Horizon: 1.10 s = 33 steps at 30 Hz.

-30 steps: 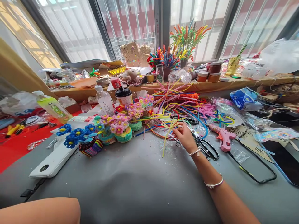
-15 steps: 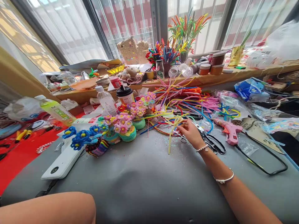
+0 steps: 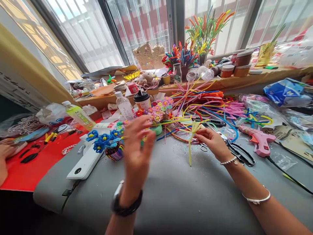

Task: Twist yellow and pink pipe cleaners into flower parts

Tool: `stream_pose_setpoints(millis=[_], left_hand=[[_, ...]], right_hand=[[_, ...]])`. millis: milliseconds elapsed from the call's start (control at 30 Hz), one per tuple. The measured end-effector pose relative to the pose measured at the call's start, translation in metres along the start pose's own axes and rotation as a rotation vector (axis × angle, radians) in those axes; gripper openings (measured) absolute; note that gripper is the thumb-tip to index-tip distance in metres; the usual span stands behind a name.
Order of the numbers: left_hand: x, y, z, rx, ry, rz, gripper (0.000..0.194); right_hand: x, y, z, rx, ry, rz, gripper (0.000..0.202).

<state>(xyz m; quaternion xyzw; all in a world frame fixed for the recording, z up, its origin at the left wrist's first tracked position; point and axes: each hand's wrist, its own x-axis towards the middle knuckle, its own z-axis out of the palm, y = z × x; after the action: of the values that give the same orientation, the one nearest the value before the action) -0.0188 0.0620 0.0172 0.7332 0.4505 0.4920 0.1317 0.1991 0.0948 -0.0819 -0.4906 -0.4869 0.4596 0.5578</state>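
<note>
Between its fingers and thumb, my right hand (image 3: 212,141) pinches a bunch of pale yellow pipe cleaners (image 3: 190,143), one end dangling toward the table. My left hand (image 3: 138,147), blurred by motion, is raised over the table with fingers apart and nothing in them. It partly hides the pots of pink pipe-cleaner flowers (image 3: 160,109) behind it. Left of it stand blue pipe-cleaner flowers (image 3: 102,141) in a striped pot (image 3: 114,152). Black-handled scissors (image 3: 242,152) lie just beyond my right wrist.
A pink glue gun (image 3: 261,140) with its cord lies at the right. Loose pipe cleaners (image 3: 207,101) are heaped at the back. A white power bank (image 3: 84,163) and a green drink bottle (image 3: 79,114) are at the left. Another person's hand (image 3: 6,151) rests by the red surface.
My left hand has come into view and risen over the table. The right hand keeps its pinch on the yellow pipe cleaners. The view has turned left, and another person's hand now shows.
</note>
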Motion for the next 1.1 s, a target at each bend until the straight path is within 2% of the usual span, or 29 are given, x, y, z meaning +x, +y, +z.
stream_pose_setpoints(millis=[133, 200, 267, 333, 467, 567, 700, 833, 933, 1100], left_hand=[[0.007, -0.03, 0.082, -0.186, -0.355, -0.231, 0.031], [0.014, -0.041, 0.108, -0.363, -0.457, -0.321, 0.033], [0.02, -0.045, 0.119, -0.565, -0.5, -0.421, 0.033], [0.022, -0.045, 0.121, -0.75, -0.536, -0.541, 0.03], [0.015, -0.045, 0.121, -1.093, -0.498, -0.749, 0.023], [0.009, -0.047, 0.122, -1.219, -0.476, -0.909, 0.018], [0.007, -0.049, 0.123, -1.258, -0.482, -0.953, 0.02], [0.005, -0.05, 0.123, -1.206, -0.487, -0.956, 0.023], [0.005, -0.05, 0.123, -1.156, -0.48, -0.974, 0.022], [0.005, -0.051, 0.122, -1.106, -0.46, -0.902, 0.025]], right_hand=[[-0.007, -0.006, 0.005, -0.044, -0.048, -0.005, 0.027], [-0.009, -0.01, 0.005, -0.081, -0.054, -0.002, 0.027], [-0.01, -0.015, 0.004, -0.09, -0.042, 0.007, 0.026], [-0.011, -0.019, 0.003, -0.049, -0.006, 0.019, 0.023], [-0.011, -0.023, 0.002, 0.151, 0.051, 0.053, 0.019], [-0.009, -0.02, 0.002, 0.264, 0.04, 0.085, 0.017], [-0.005, -0.015, 0.004, 0.364, 0.025, 0.096, 0.014], [-0.001, -0.011, 0.01, 0.396, -0.021, 0.082, 0.015], [0.001, -0.008, 0.014, 0.344, 0.058, 0.052, 0.018], [-0.001, -0.004, 0.012, 0.058, 0.205, -0.093, 0.016]])
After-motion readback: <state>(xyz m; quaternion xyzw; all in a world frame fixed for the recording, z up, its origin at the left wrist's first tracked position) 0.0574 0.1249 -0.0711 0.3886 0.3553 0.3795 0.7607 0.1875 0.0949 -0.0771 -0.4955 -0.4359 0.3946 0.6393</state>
